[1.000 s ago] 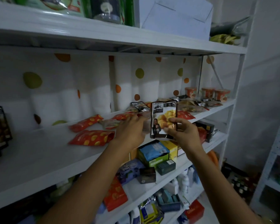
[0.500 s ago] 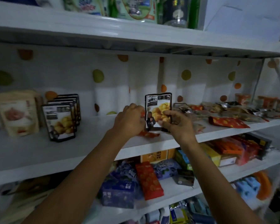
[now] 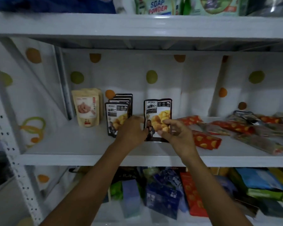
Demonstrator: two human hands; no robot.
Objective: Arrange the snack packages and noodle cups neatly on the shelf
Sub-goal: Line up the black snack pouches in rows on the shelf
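Clasping a black snack pouch [image 3: 158, 114] upright over the middle shelf [image 3: 88, 159], the left grip [image 3: 131, 132] pinches its left edge and the right grip [image 3: 176, 136] its lower right, just right of a row of matching pouches [image 3: 115, 116].

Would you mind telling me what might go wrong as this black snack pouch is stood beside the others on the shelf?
1. The left hand is close against the standing row of pouches; a nudge may topple them.
2. The held pouch is thin, so it may fall flat once both hands release it.
3. Loose red packets lie by the right hand, one near the shelf edge; a bump might push it off.
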